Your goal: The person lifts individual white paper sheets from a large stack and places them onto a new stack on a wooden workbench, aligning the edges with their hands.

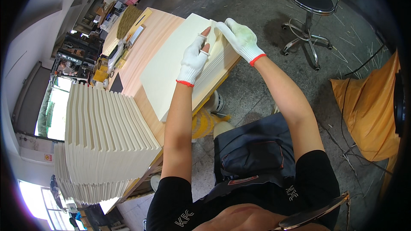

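A stack of cream-coloured sheets of paper [167, 64] lies on the wooden table, its right-hand edge fanned into several layers. My left hand [195, 62] is in a white knitted glove with a red cuff and bare thumb and index fingertips. It rests on the stack near that edge, fingers stretched out. My right hand [242, 38], in a similar glove with greenish stains, is at the far right corner. Its fingers are closed on the lifted edge of the sheets, though its fingertips are partly hidden.
Tall piles of folded cream sheets [107, 124] stand at the left on the table [147, 51]. Tape rolls [101, 69] and tools lie further back. A black swivel stool [311, 0] stands at the far right, and an orange sheet [368, 107] hangs to the right.
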Motion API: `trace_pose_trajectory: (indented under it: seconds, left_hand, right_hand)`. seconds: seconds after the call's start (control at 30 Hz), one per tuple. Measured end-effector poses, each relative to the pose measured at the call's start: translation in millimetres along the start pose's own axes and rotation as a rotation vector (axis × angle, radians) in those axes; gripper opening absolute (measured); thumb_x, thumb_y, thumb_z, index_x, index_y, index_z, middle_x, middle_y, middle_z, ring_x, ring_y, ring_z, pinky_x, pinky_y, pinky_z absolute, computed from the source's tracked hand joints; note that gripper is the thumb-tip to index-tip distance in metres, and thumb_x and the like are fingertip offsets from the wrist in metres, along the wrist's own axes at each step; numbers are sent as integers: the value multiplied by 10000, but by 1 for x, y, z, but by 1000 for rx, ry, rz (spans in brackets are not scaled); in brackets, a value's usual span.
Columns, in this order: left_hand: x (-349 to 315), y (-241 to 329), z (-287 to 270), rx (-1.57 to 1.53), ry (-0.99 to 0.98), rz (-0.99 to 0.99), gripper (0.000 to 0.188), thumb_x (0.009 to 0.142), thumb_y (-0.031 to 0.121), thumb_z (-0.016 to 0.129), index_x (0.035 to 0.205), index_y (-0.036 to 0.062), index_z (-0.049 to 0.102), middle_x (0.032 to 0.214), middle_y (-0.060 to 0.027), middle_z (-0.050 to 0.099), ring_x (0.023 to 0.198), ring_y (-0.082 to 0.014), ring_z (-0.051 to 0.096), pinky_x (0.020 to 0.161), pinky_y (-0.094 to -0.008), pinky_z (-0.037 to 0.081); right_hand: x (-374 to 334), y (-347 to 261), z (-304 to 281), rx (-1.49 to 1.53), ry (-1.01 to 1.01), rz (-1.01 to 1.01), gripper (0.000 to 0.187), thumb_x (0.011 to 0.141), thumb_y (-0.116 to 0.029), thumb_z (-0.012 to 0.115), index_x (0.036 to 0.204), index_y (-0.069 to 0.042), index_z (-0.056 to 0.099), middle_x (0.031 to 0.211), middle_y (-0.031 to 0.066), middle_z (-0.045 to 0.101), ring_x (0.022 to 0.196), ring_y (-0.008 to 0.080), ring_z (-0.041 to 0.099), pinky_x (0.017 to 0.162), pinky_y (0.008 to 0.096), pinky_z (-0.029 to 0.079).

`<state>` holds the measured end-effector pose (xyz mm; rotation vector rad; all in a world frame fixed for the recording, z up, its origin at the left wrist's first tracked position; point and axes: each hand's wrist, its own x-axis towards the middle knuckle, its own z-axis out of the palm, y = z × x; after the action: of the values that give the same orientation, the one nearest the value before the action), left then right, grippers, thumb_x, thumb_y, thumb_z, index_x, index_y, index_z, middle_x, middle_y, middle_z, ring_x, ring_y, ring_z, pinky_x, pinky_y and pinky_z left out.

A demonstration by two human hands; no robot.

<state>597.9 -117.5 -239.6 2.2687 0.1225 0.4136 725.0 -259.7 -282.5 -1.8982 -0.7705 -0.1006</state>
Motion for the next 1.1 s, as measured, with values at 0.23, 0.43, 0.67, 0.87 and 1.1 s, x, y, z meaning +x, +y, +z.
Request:
trace_pose_trajectory:
  seconds: [0.23, 0.43, 0.67, 0.87, 1.1]
  left_hand:
    - [3, 0, -1, 131, -76, -30, 312, 902, 188, 666, 1195, 81, 661, 1073, -73, 654, 1007, -161, 583, 909, -303, 458]
    - [5, -4, 1, 116, -50, -14, 361, 862, 186, 741, 1199, 82, 663, 1089, -64, 656, 1014, -160, 584, 915, -302, 455]
    - [3, -8, 6, -27, 103, 118, 311, 932, 112, 598, 1236, 93, 662, 1092, -121, 691, 978, -190, 639, 893, -316, 494]
    - [6, -5, -5, 194, -82, 26, 285, 931, 158, 594, 1193, 70, 663, 1091, -79, 677, 1030, -157, 606, 922, -311, 465]
    - [4, 0, 0, 170, -44, -33, 351, 850, 185, 740, 1173, 68, 666, 1113, -106, 694, 1013, -182, 621, 906, -321, 472]
  right_hand:
    - [1, 6, 5, -43, 30, -50, 498, 1008, -539, 336, 991, -95, 561, 874, 222, 655, 843, 426, 638, 733, 505, 472]
    - [3, 12, 7, -46, 30, -31, 519, 999, -564, 333, 996, -97, 560, 888, 220, 659, 860, 425, 638, 745, 504, 473]
    - [-3, -5, -2, 6, -10, 22, 533, 993, -587, 368, 967, -90, 560, 879, 216, 666, 870, 417, 641, 755, 494, 471]
    - [-1, 0, 1, -22, 20, -8, 512, 1003, -562, 370, 965, -88, 560, 877, 210, 671, 859, 415, 646, 744, 499, 472]
    - [-1, 1, 3, -14, 19, 3, 510, 1000, -563, 378, 966, -88, 562, 866, 208, 668, 852, 416, 646, 743, 498, 473]
